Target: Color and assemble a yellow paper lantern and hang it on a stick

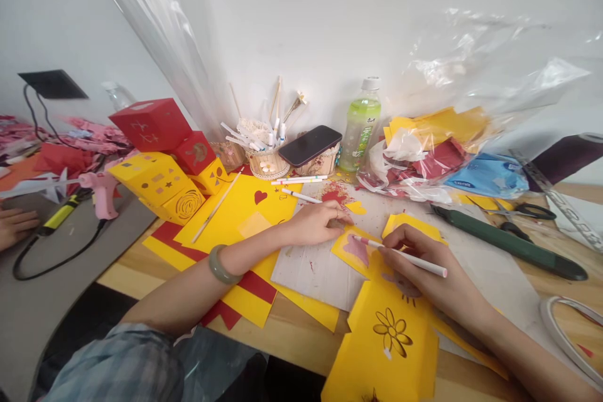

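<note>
My right hand [426,254] grips a white felt-tip pen [414,259] with a pink end. The pen's tip touches a pinkish-purple shape [357,250] on a small flap of yellow card [342,254]. My left hand [316,222] lies at the upper left of that flap, fingers stretched toward it and partly overlapping its edge. The yellow card continues toward me as a larger panel [358,342] with a cut-out flower [392,331]. Part of another purplish shape shows beneath my right hand. A greyish board [301,273] lies under the work.
Red boxes [151,125] and yellow boxes [162,185] stand left, near a pink glue gun [101,193]. Behind are a phone [311,144], a drink bottle [362,125] and plastic bags [424,157]. A green-handled cutter [509,242] and scissors [522,217] lie right. Another person's hand [16,225] is far left.
</note>
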Available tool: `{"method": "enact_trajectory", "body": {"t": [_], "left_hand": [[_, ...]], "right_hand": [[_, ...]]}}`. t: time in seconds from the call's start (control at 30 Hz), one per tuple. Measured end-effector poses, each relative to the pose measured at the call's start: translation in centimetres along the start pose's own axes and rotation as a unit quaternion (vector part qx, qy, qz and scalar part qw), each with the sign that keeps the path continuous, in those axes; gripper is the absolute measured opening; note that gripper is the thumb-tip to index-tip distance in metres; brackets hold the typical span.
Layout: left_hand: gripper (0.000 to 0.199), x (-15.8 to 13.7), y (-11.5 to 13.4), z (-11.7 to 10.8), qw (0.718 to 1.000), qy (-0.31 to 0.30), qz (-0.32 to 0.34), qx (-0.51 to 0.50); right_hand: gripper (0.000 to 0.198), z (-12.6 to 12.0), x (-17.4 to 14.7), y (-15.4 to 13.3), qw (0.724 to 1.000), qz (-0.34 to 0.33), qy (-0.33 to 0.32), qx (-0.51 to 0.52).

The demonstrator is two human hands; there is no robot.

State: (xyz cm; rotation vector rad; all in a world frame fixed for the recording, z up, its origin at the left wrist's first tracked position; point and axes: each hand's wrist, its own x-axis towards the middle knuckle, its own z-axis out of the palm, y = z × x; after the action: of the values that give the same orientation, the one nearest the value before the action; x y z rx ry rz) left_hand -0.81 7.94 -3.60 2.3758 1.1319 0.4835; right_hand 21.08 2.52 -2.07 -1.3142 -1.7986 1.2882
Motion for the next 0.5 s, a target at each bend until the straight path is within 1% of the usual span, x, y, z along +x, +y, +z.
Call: {"method": "enact_trajectory", "body": {"t": [0.17, 0.3, 0.5], "left_hand": [[0.028, 0.02, 0.03, -0.02, 1.000, 0.000, 0.002, 0.004], [0.028, 0.03, 0.03, -0.03, 1.000, 0.000, 0.002, 0.007], [0.028, 0.00, 0.17, -0.09, 1.000, -0.001, -0.003, 0.004]], "right_hand": [[0.023, 0.15, 0.33, 0.04, 0.999, -0.031, -0.009, -0.025], [0.024, 0.18, 0.36, 0.13, 1.000, -0.017, -0.006, -0.025], [0.024, 0.27, 0.14, -0.08, 0.999, -0.021, -0.004, -0.026]]}}
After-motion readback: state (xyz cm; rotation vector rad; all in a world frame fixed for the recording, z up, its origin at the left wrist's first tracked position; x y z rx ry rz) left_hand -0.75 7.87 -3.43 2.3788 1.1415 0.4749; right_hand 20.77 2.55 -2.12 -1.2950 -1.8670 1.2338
